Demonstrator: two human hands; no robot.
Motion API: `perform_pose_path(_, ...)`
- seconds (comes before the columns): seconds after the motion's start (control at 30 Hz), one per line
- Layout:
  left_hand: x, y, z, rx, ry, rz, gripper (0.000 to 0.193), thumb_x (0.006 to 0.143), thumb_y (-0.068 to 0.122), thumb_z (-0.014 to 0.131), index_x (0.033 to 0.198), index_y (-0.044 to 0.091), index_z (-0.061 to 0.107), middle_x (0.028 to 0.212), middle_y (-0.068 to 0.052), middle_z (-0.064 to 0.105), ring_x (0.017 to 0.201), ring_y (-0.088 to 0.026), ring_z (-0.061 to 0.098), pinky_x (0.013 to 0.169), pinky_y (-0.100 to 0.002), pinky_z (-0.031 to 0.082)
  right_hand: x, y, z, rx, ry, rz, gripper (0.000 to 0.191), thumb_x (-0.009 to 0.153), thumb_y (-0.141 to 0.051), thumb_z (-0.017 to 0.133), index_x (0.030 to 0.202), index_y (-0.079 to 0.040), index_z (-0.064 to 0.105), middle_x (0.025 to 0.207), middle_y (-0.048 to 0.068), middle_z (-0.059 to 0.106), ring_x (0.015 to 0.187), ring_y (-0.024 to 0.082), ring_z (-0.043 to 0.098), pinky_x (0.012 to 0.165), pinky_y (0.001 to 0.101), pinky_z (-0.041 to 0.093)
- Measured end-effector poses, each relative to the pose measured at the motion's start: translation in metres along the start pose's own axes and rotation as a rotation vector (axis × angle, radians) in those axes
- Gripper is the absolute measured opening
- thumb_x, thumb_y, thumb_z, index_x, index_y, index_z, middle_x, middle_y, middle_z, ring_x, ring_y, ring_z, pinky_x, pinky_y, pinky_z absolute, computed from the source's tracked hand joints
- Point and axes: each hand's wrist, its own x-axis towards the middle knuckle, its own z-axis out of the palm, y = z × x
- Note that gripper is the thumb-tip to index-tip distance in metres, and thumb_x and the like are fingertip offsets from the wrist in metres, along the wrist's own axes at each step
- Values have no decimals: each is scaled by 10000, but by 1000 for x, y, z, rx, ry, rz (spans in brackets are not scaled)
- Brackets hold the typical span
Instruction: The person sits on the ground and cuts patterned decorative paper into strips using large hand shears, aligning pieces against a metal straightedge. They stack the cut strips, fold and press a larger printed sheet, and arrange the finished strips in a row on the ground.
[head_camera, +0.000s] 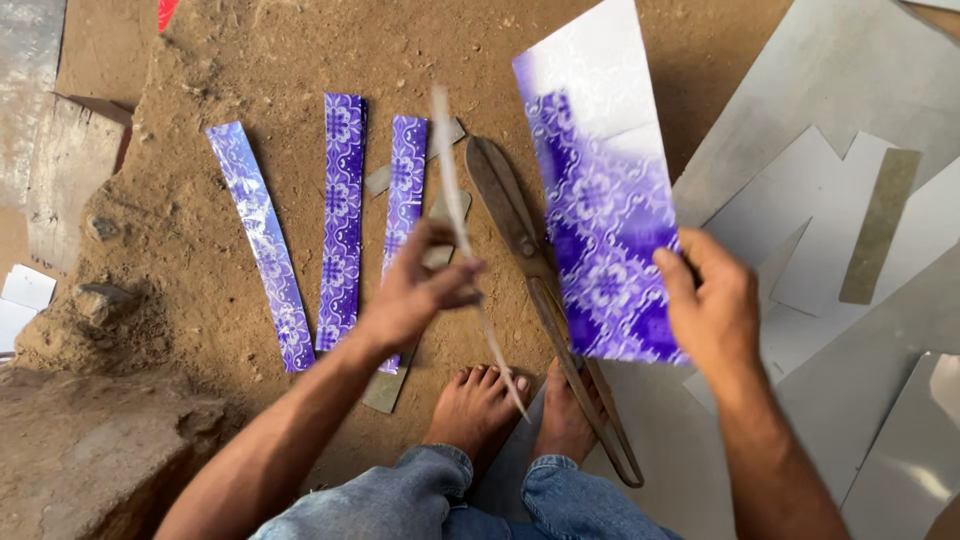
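Fingers: left hand (415, 295) pinches thin strip (462, 225) edge-on | right hand (712, 300) grips patterned purple sheet (600, 190), raised upright

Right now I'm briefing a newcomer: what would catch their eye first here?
The purple-patterned sheet in the right hand, upper centre-right. Next, the thin strip pinched edge-on in the left hand, with three matching purple strips and long metal shears lying on the dirt.

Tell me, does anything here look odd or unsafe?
Yes. Long metal shears lie on the dirt with their handles beside the person's bare feet. The left hand holds a thin cut strip, the right hand a purple patterned sheet.
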Motion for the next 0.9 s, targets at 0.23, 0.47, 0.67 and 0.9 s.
perform_pose_path(0.23,6,-43,39,319,142,-68,804,845,116,773,1453,71,251,1234,-236,626,914,-321,747,640,-434,682,-42,-15,48,140,-180,118,306,999,-120,632,1286,-23,675,981,111,778,847,135,698,772,292,558)
perform_pose_path(0.47,25,-72,21,437,259,151,727,901,1,618,1555,102,317,1018,-190,749,731,-294,779,564,-411,646,-61,17,84,-291,-315,-355,1099,636,-438,883,1528,-65,362,1603,226,269,1435,389,307,1115,664,226)
perform_pose_path(0.67,30,-84,16,594,269,266,757,939,27,612,1590,90,230,1035,-224,746,760,-332,779,644,-428,634,-72,15,101,-427,-667,-497,1088,520,-444,947,1482,-223,490,1628,233,202,1501,423,198,1131,664,150)
perform_pose_path(0.9,10,-98,18,583,170,158,815,996,72,532,1670,154,81,1007,-282,745,915,-402,763,807,-505,586,-80,42,109,-293,-499,-522,734,626,-466,934,1292,-318,666,1682,61,293,1519,272,276,1151,611,201)
